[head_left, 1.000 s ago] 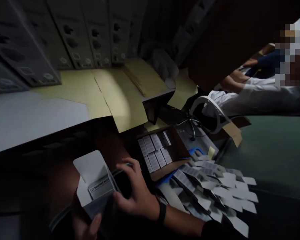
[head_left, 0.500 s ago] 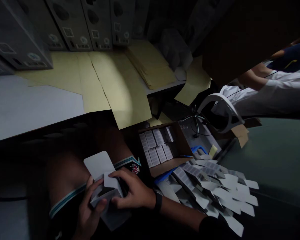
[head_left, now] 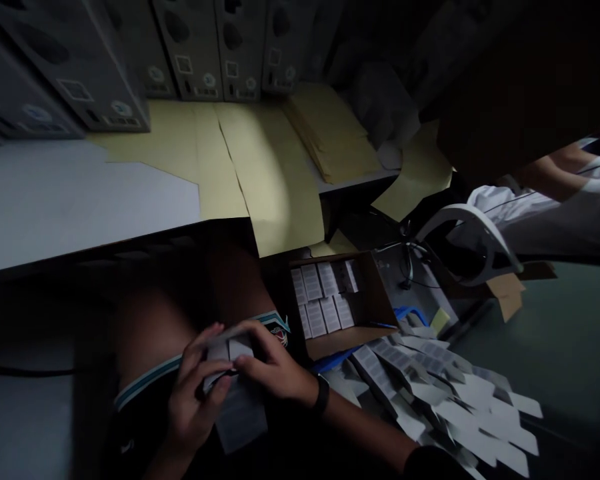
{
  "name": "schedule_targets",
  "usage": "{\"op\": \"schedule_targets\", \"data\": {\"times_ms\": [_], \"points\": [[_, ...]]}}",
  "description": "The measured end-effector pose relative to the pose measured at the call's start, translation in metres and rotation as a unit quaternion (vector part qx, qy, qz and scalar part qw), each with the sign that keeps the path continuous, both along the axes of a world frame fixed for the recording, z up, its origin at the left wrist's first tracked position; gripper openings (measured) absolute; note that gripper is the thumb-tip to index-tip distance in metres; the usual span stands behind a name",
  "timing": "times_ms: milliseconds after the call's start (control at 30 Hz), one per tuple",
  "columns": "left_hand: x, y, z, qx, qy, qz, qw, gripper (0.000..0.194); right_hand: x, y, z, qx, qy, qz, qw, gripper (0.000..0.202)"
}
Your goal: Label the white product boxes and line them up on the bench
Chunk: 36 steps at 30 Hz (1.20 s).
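Over my lap I hold a small white carton [head_left: 243, 415] with printed text on its side. My left hand [head_left: 196, 393] grips it from the left, thumb and fingers around its top end. My right hand [head_left: 275, 367] is on the other side, fingers on the large top flap and thumb at a smaller flap. The large flap is bent over the opening, partly hidden by my fingers. To the right stands an open cardboard box [head_left: 330, 341] with rows of similar closed cartons [head_left: 325, 315]. Beside it lies a pile of cartons with open flaps [head_left: 430, 380].
A blue-edged bin [head_left: 333, 361] sits under the pile. Ahead is a table [head_left: 145, 200] with yellow paper sheets [head_left: 285, 207] and several tall grey boxes [head_left: 195, 60]. A white ring-shaped part [head_left: 460, 213] and cables lie at right, near another person's arm [head_left: 555, 175].
The carton's large flap, upright before, is now folded down toward the opening. My right hand has moved up onto it. The whole view has shifted, so surroundings appear further right.
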<state>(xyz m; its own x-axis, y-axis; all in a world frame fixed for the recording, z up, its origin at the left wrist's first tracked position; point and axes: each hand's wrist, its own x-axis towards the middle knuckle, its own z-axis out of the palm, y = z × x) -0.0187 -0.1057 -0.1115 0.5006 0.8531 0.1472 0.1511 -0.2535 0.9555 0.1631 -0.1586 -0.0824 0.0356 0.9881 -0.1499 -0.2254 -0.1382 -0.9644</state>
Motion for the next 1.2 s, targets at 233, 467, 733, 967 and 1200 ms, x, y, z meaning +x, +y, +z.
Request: {"op": "schedule_targets", "data": {"times_ms": [233, 467, 733, 967, 1200], "points": [[0.01, 0.0, 0.009, -0.02, -0.099, -0.016, 0.995, 0.043, 0.007, -0.001, 0.01, 0.077, -0.057, 0.064, 0.993, 0.043], [0.001, 0.0, 0.02, -0.063, -0.031, 0.006, 0.998, 0.021, 0.0, -0.003, 0.005, 0.059, -0.131, 0.03, 0.989, 0.04], [0.0, -0.001, 0.019, -0.09, -0.07, 0.036, 0.993, 0.012, -0.002, 0.001, 0.015, 0.033, -0.146, 0.042, 0.988, 0.026], [-0.009, 0.002, 0.022, -0.008, -0.064, -0.023, 0.998, 0.01, 0.006, -0.003, 0.018, 0.048, -0.171, 0.099, 0.979, 0.03], [-0.026, -0.013, 0.009, 0.007, 0.005, -0.101, 0.995, 0.036, 0.022, -0.014, 0.022, 0.062, -0.208, 0.21, 0.953, 0.05]]}}
